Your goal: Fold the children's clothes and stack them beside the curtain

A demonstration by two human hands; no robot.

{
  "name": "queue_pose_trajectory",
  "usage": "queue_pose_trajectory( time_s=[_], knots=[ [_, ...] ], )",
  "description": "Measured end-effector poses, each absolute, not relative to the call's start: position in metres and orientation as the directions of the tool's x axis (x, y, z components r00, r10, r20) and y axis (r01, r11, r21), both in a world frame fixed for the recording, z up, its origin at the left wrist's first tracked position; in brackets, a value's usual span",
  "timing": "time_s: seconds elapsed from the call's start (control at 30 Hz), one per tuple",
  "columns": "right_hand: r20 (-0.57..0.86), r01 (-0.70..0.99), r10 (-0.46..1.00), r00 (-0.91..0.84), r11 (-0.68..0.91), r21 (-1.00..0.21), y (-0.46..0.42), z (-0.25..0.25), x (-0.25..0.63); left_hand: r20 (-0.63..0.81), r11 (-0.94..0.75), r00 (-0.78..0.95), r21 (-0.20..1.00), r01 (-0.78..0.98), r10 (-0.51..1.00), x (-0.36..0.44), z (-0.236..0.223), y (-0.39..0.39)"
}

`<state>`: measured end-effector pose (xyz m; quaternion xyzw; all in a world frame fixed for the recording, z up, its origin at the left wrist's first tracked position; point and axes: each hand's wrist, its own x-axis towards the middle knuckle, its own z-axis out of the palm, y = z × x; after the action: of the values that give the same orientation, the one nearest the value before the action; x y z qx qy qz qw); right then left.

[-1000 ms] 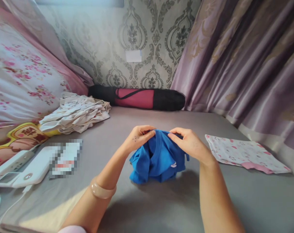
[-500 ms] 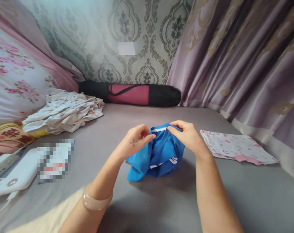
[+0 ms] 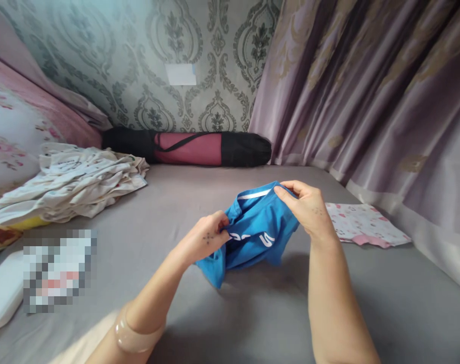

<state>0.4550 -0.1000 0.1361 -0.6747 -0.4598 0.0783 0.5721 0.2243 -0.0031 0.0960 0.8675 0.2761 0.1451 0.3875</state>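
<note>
A blue T-shirt [image 3: 253, 237] with white lettering and a white strip inside its neckline hangs bunched between my hands, just over the grey bed sheet [image 3: 169, 202]. My left hand [image 3: 209, 233] pinches its left side lower down, the fingers partly hidden by cloth. Higher up, my right hand [image 3: 304, 202] grips the collar edge between thumb and fingers. Lower folds of the shirt droop towards the sheet; whether they touch it I cannot tell.
Folded white cloth with a pink print [image 3: 366, 225] lies at right. Rumpled pale clothes [image 3: 74, 177] lie at left, near a white device [image 3: 6, 288] and a blurred-out packet [image 3: 61, 273]. A black and red long bag [image 3: 188, 149] rests along the wall; curtains [image 3: 347, 76] hang at right.
My hands have moved apart, the right one up and to the right, the left one lower. The shirt is stretched wider between them, showing more lettering. The view has turned slightly right.
</note>
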Motion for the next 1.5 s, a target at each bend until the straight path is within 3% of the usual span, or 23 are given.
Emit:
queue_pose_trajectory(
  time_s=[0.13, 0.3, 0.47, 0.6, 0.83, 1.03, 1.33, 1.5],
  knots=[
    [0.427, 0.531, 0.691, 0.583, 0.073, -0.844, -0.104, 0.14, 0.457, -0.014, -0.279, 0.831, 0.939, 0.203, 0.556, 0.206, 0.114, 0.013],
    [0.409, 0.486, 0.687, 0.6, 0.093, -0.869, -0.114, 0.146, 0.46, 0.02, -0.136, 0.716, 0.985, 0.104, 0.697, 0.183, 0.13, 0.027],
    [0.317, 0.45, 0.779, 0.54, 0.051, -0.892, -0.114, 0.144, 0.465, 0.049, -0.194, 0.591, 0.964, 0.185, 0.805, 0.173, 0.136, 0.03],
    [0.3, 0.464, 0.813, 0.498, 0.042, -0.885, -0.11, 0.14, 0.465, 0.09, -0.25, 0.618, 0.952, 0.177, 0.781, 0.177, 0.136, 0.028],
    [0.261, 0.446, 0.843, 0.469, 0.029, -0.894, -0.108, 0.14, 0.463, 0.052, -0.165, 0.707, 0.982, 0.092, 0.706, 0.181, 0.129, 0.032],
    [0.189, 0.44, 0.924, 0.331, 0.026, -0.898, -0.115, 0.145, 0.465, 0.039, -0.15, 0.62, 0.981, 0.127, 0.783, 0.181, 0.124, 0.034],
    [0.127, 0.486, 0.967, 0.223, 0.003, -0.874, -0.117, 0.141, 0.462, 0.298, -0.461, 0.511, 0.858, 0.227, 0.806, 0.177, 0.111, 0.05],
    [0.146, 0.618, 0.972, 0.182, 0.002, -0.786, -0.11, 0.149, 0.456, 0.34, -0.526, 0.52, 0.809, 0.264, 0.784, 0.175, 0.125, 0.051]
  ],
)
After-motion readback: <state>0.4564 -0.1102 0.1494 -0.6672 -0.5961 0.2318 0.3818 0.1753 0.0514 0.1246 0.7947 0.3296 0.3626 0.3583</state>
